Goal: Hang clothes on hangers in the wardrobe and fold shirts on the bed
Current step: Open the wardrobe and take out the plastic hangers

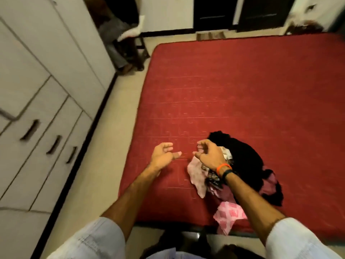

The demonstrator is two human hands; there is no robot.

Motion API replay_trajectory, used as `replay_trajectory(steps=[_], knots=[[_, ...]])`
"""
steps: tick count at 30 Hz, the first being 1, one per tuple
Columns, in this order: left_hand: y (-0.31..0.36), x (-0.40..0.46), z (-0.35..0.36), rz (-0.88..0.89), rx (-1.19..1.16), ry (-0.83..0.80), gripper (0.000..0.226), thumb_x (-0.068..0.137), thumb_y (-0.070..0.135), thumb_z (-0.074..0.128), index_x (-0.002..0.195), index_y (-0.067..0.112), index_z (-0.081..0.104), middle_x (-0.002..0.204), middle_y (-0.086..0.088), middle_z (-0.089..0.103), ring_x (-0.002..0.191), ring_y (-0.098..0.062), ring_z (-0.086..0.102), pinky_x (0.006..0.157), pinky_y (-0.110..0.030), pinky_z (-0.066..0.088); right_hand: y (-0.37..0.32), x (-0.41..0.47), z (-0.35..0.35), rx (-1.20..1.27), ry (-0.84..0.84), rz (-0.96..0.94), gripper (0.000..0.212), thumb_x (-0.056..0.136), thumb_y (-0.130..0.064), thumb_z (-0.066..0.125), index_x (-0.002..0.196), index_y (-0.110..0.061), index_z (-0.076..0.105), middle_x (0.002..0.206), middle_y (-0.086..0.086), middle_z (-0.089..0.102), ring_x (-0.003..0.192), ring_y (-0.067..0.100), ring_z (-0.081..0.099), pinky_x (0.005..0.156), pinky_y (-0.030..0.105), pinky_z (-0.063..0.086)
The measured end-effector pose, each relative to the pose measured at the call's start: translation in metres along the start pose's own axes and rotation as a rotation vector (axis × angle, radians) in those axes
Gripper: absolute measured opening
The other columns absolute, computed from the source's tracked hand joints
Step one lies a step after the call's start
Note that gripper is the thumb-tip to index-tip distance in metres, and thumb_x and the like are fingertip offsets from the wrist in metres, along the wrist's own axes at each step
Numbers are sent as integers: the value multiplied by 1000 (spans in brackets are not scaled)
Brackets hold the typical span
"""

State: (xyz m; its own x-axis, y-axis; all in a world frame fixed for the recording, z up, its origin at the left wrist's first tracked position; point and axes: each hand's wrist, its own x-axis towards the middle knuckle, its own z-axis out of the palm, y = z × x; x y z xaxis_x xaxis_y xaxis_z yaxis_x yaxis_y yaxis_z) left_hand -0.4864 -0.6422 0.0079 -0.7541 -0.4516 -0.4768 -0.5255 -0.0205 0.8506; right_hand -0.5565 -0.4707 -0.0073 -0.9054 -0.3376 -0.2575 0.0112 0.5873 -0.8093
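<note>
Presently both hands are hovering empty: left hand (162, 155) and right hand (209, 154), fingers loosely curled, over the red bed (242, 90). The clothes pile (240, 165) is lying unfolded beside them; the wardrobe (46, 71) is standing closed. Nothing folded or hung yet.

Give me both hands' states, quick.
Left hand: open, fingers loosely curled, holding nothing, above the red bed.
Right hand: open, holding nothing, over the clothes pile.

A dark chair (139, 47) stands beyond cream floor (104, 146).
</note>
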Motion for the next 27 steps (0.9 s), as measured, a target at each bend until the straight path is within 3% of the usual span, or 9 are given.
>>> replay_trajectory(steps=[4,7,9,14,18,22,27], knots=[[-23,-28,-73,-24,-91,208,56,77,4,82,127,5,56,127,-13,62,112,-21,62,91,-31,51,-52,-5,62,-15,-172,-129,37,80,-12,79,113,-12,63,106,2,69,85,13,64,91,28,51],[-40,-59,-134,-52,-173,368,54,81,2,77,129,0,54,127,-13,60,109,-19,60,90,-29,47,-97,-20,115,-43,-315,-253,38,80,-13,79,115,-12,64,103,-1,68,86,12,64,82,15,46],[-57,-84,-177,-60,-228,478,51,83,2,75,129,0,54,126,-13,61,105,-16,57,87,-26,46,-128,-35,154,-76,-411,-333,38,80,-13,79,115,-11,64,103,-1,68,87,13,66,82,14,44],[-110,-154,-295,-62,-345,757,48,80,10,80,124,8,58,123,-8,64,108,-16,61,88,-28,48,-207,-92,265,-112,-641,-516,36,80,-15,77,113,-13,63,103,1,69,87,18,67,89,28,53],[-148,-219,-395,-51,-412,964,49,80,11,80,124,7,59,120,-5,64,107,-17,62,86,-28,52,-275,-153,363,-96,-795,-616,33,79,-11,75,107,-19,61,98,-4,67,76,12,62,93,32,54],[-185,-287,-490,-67,-434,1107,49,81,11,80,125,6,60,120,-6,66,107,-18,63,98,-34,51,-341,-222,452,-82,-892,-714,36,81,-11,76,115,-12,62,103,-1,67,79,12,61,71,5,48],[-223,-368,-600,-78,-472,1286,47,81,12,79,125,8,61,120,-5,66,109,-19,63,99,-37,51,-424,-307,551,-53,-988,-847,34,81,-17,77,111,-17,63,102,-2,67,85,13,65,66,4,45]])
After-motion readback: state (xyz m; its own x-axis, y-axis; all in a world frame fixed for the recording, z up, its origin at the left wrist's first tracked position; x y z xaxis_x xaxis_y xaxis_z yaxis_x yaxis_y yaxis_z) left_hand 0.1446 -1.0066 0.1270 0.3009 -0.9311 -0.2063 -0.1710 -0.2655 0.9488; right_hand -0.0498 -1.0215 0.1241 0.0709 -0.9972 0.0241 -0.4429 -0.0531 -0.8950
